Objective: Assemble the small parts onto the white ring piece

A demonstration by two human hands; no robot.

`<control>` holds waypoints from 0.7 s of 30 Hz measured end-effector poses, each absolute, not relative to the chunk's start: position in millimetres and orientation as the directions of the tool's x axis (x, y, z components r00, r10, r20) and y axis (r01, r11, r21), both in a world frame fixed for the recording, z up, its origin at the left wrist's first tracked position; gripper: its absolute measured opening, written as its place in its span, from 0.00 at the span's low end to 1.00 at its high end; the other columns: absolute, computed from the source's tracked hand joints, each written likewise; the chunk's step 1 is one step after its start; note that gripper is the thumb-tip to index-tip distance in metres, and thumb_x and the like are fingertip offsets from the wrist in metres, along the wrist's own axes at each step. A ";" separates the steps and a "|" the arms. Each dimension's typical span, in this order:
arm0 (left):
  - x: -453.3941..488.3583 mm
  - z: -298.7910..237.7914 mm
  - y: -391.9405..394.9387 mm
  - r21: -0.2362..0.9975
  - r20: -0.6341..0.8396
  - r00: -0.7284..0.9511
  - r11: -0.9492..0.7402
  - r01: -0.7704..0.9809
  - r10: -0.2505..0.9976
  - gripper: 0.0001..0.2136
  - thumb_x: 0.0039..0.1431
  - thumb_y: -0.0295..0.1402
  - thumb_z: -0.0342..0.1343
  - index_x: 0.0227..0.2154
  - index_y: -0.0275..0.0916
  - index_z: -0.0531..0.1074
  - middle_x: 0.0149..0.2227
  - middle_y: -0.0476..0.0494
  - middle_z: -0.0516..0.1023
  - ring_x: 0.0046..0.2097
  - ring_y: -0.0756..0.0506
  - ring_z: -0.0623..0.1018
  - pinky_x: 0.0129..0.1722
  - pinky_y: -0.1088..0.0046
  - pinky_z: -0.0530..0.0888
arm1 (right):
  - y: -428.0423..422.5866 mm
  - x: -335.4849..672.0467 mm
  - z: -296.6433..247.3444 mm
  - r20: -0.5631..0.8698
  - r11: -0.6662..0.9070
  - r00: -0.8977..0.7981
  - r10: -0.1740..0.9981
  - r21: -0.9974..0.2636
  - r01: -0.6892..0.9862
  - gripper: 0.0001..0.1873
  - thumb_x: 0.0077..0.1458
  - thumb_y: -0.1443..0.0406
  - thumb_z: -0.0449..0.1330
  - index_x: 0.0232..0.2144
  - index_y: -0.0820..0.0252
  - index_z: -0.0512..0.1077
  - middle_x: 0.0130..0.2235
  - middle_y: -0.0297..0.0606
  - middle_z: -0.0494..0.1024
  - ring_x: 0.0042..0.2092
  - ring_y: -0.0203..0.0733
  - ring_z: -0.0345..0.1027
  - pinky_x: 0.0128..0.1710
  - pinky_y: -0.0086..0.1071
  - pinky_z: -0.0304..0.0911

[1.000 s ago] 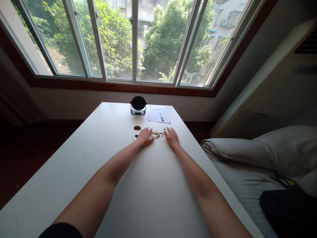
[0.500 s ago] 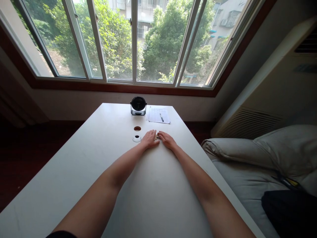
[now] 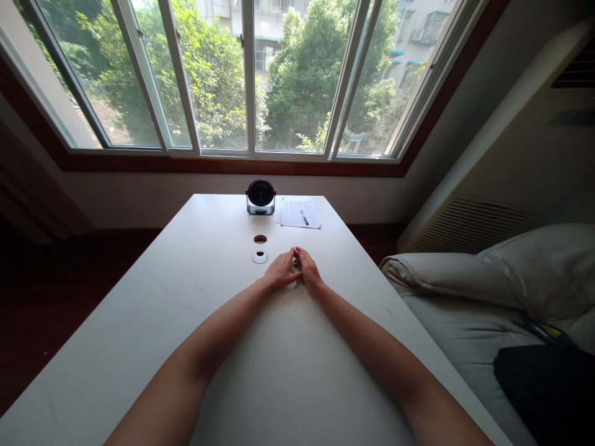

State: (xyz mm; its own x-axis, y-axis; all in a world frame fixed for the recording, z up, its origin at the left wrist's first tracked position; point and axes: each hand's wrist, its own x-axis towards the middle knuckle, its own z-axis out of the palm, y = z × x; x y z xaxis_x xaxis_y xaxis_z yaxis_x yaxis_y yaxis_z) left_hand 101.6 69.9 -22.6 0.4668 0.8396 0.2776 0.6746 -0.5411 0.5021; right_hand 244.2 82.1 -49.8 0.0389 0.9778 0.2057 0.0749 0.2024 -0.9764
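Together: left hand (image 3: 281, 270) and right hand (image 3: 307, 269) meet at the fingertips; grip cannot be told.
Item: small pale piece (image 3: 295, 264), mostly hidden between them, on white table (image 3: 111, 322), twelve o'clock from the wrists.
Handling: probably light, stiff; pinch by its edges.

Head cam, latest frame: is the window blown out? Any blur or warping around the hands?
Head view: the window frame leans strongly from wide-angle distortion, but the trees outside keep detail, so it isn't blown out. The left hand and right hand look reasonably sharp, though too small for fine detail. The white table shows only soft shading.
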 end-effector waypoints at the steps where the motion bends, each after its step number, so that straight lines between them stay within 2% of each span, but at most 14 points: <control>1: 100.7 -22.2 69.1 0.499 0.267 0.468 -0.536 0.681 0.843 0.42 0.58 0.51 0.55 0.69 0.36 0.47 0.64 0.31 0.64 0.64 0.35 0.65 0.63 0.59 0.62 | 81.0 244.2 -49.9 0.205 0.201 0.078 0.976 -0.978 0.057 0.27 0.64 0.47 0.45 0.55 0.53 0.68 0.55 0.40 0.75 0.57 0.44 0.69 0.56 0.40 0.68; 5: 102.5 -22.4 73.9 0.465 0.240 0.467 -0.523 0.715 0.851 0.45 0.56 0.53 0.56 0.69 0.35 0.46 0.69 0.31 0.55 0.69 0.35 0.57 0.66 0.59 0.56 | 87.2 260.5 -46.2 0.226 0.205 0.269 0.936 -0.973 0.102 0.26 0.62 0.48 0.44 0.47 0.56 0.70 0.50 0.43 0.77 0.53 0.43 0.73 0.53 0.39 0.70; 7: 106.5 -22.2 79.2 0.447 0.232 0.459 -0.513 0.733 0.858 0.45 0.56 0.55 0.56 0.69 0.35 0.48 0.69 0.31 0.54 0.69 0.35 0.56 0.67 0.59 0.55 | 92.3 271.8 -44.0 0.237 0.201 0.335 0.912 -0.970 0.137 0.25 0.62 0.48 0.43 0.45 0.57 0.70 0.49 0.43 0.78 0.50 0.43 0.74 0.50 0.38 0.70; 11: 116.1 -18.7 86.9 0.396 0.226 0.473 -0.524 0.754 0.851 0.36 0.59 0.55 0.53 0.64 0.39 0.60 0.67 0.34 0.59 0.68 0.35 0.58 0.67 0.55 0.54 | 99.3 289.1 -41.5 0.262 0.206 0.389 0.883 -0.962 0.181 0.26 0.60 0.47 0.43 0.42 0.57 0.70 0.46 0.42 0.78 0.47 0.42 0.74 0.43 0.35 0.72; 14: 118.9 -14.7 85.5 0.391 0.237 0.529 -0.579 0.716 0.815 0.27 0.61 0.52 0.52 0.57 0.41 0.69 0.64 0.38 0.65 0.66 0.37 0.62 0.66 0.57 0.57 | 103.8 301.0 -40.2 0.235 0.205 0.433 0.870 -0.972 0.117 0.24 0.59 0.48 0.45 0.40 0.57 0.70 0.43 0.42 0.78 0.43 0.42 0.75 0.41 0.34 0.72; 18: 116.7 -10.1 77.1 0.468 0.256 0.585 -0.628 0.621 0.769 0.24 0.63 0.48 0.52 0.57 0.42 0.71 0.60 0.41 0.71 0.62 0.40 0.68 0.63 0.63 0.63 | 109.6 315.4 -38.0 0.170 0.200 0.491 0.854 -0.980 -0.009 0.21 0.59 0.49 0.48 0.38 0.57 0.69 0.37 0.40 0.78 0.38 0.40 0.75 0.39 0.35 0.72; 21: 116.7 -7.7 72.7 0.518 0.253 0.580 -0.615 0.594 0.774 0.25 0.64 0.47 0.51 0.59 0.42 0.68 0.57 0.41 0.74 0.59 0.40 0.71 0.60 0.64 0.67 | 110.3 317.7 -36.6 0.167 0.206 0.482 0.860 -0.978 -0.028 0.21 0.59 0.48 0.49 0.36 0.58 0.69 0.34 0.39 0.77 0.35 0.40 0.74 0.36 0.34 0.71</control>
State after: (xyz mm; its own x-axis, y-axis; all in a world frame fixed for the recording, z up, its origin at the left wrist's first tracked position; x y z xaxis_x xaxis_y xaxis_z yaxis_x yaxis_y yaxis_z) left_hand 116.7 72.7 -7.7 0.5805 0.7740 0.2530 0.5943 -0.6151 0.5181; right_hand 317.7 110.3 -36.6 0.4824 0.8599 0.1669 -0.0280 0.2056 -0.9782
